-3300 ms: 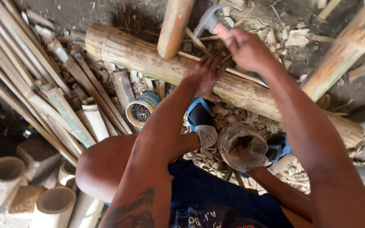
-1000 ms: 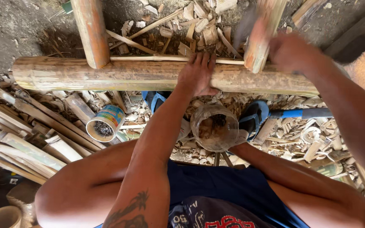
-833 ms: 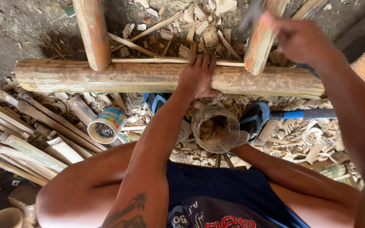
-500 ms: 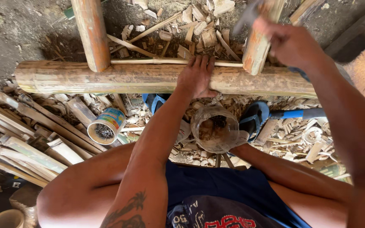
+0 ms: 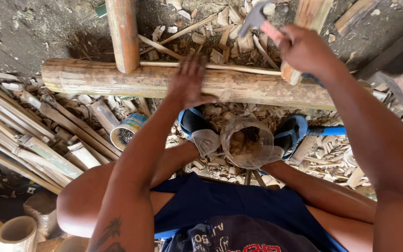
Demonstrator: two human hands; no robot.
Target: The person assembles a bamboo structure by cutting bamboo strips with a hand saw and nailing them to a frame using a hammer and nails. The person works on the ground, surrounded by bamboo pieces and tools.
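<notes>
Head view: the right hand (image 5: 306, 49) has risen toward one o'clock since a moment ago, fingers clenched round a hammer (image 5: 253, 17) — cocked for another blow. The left hand (image 5: 187, 81), fingers spread flat, still steadies the bamboo pole (image 5: 117, 80) lying across at twelve o'clock.

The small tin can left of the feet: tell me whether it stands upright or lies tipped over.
Tipped over. The tin can lies on its side among the bamboo strips, its round open mouth facing the camera with dark contents visible inside.

bamboo pole (image 5: 117, 80) | thick, horizontal, on chip-strewn ground | hammer (image 5: 253, 18) raised
</notes>
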